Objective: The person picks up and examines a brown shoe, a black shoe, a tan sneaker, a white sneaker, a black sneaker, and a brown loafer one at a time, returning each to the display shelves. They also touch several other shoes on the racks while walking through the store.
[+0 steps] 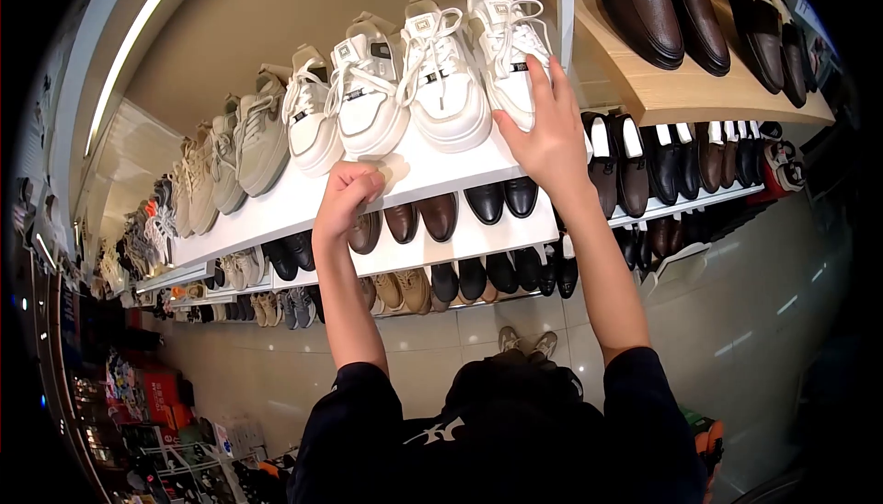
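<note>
My right hand (550,131) lies over the toe of the white sneaker (508,30) at the right end of the row, thumb on one side and fingers along the other. Part of that shoe is hidden under the hand. Next to it on the white shelf (432,168) stands another white sneaker (445,90) with loose laces. My left hand (348,199) is curled closed at the shelf's front edge, with nothing showing in it. Just behind it are a white sneaker (370,104) and a further white sneaker (311,127).
Grey-beige sneakers (262,136) continue the row to the left. Lower shelves hold dark leather shoes (501,200) and tan shoes (405,291). At the upper right, brown loafers (644,7) stand on a wooden shelf (699,95). An upright post (564,7) rises beside my right hand.
</note>
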Demonstrator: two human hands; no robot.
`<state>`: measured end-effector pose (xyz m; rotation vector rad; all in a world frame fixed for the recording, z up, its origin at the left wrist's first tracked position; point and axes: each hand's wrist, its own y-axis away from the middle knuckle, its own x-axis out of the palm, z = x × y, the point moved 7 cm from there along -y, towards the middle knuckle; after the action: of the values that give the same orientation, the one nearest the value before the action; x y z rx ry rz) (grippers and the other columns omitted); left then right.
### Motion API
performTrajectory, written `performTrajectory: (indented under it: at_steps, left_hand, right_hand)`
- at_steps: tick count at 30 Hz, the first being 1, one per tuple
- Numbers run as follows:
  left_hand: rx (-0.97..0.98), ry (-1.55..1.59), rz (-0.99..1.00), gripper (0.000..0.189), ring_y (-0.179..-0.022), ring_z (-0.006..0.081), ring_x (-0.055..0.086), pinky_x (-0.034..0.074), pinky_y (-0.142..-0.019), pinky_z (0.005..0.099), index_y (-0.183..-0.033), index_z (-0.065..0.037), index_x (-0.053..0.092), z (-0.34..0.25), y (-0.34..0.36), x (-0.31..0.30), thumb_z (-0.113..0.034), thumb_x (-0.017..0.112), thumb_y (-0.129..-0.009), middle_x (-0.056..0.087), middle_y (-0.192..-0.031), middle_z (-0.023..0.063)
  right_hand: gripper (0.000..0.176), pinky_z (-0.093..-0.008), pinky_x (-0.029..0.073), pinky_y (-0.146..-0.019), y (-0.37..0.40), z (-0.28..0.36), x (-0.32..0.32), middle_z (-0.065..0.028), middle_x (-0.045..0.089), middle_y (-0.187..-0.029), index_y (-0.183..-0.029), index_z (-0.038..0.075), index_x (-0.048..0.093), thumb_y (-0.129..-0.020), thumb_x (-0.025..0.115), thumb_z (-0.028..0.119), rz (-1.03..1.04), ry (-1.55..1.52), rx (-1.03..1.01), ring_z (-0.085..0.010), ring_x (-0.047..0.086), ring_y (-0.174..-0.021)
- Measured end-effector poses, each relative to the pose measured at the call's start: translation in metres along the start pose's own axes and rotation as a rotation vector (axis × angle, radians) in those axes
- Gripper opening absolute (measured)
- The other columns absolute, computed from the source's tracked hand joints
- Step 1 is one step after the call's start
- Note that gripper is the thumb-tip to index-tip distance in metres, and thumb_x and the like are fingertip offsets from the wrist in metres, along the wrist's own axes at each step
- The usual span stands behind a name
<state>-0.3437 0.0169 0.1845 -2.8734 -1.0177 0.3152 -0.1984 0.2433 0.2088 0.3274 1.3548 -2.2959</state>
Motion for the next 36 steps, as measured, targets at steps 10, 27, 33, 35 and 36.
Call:
performTrajectory:
  at_steps: [10,27,33,35,36]
  left_hand:
    - [0.097,0.012,0.132,0.036,-0.049,0.0029,0.026,0.020,-0.044,0.0238,-0.051,-0.008,0.037,-0.008,0.003,0.006,-0.012,0.056,-0.082,0.032,-0.051,-0.0078]
    - [0.164,-0.003,0.108,0.037,-0.051,0.0030,0.023,0.020,-0.045,0.0239,-0.052,-0.009,0.032,-0.008,0.003,0.009,-0.015,0.055,-0.081,0.028,-0.053,-0.0089]
    - [0.172,0.010,0.059,0.037,-0.049,0.0034,0.023,0.021,-0.043,0.0248,-0.051,-0.008,0.032,-0.006,0.002,0.005,-0.015,0.055,-0.079,0.028,-0.050,-0.0085]
    - [0.158,0.007,0.067,0.037,-0.048,0.0035,0.023,0.021,-0.043,0.0247,-0.051,-0.008,0.032,-0.004,0.001,0.006,-0.016,0.055,-0.079,0.028,-0.050,-0.0086]
    - [0.157,-0.003,0.068,0.037,-0.048,0.0037,0.022,0.020,-0.043,0.0246,-0.051,-0.009,0.032,-0.005,0.001,0.005,-0.016,0.055,-0.079,0.027,-0.050,-0.0086]
  right_hand:
    - [0.067,-0.0440,0.036,-0.098,-0.009,0.008,0.004,-0.0290,0.031,-0.136,-0.132,0.007,0.040,-0.073,0.068,0.024,0.090,0.094,0.121,-0.0433,0.037,-0.123]
    - [0.069,-0.0438,0.036,-0.098,-0.008,0.012,0.007,-0.0264,0.035,-0.133,-0.129,0.002,0.037,-0.072,0.068,0.027,0.104,0.083,0.059,-0.0408,0.036,-0.125]
    - [0.064,-0.0445,0.036,-0.097,-0.008,0.010,0.008,-0.0244,0.035,-0.132,-0.123,0.002,0.040,-0.072,0.069,0.028,0.118,0.090,0.130,-0.0400,0.037,-0.123]
    - [0.063,-0.0444,0.037,-0.097,-0.007,0.010,0.008,-0.0241,0.036,-0.132,-0.122,0.002,0.040,-0.072,0.069,0.028,0.125,0.088,0.147,-0.0399,0.038,-0.123]
    - [0.062,-0.0444,0.037,-0.096,-0.008,0.010,0.008,-0.0238,0.037,-0.131,-0.122,0.002,0.040,-0.072,0.069,0.028,0.125,0.079,0.150,-0.0398,0.038,-0.122]
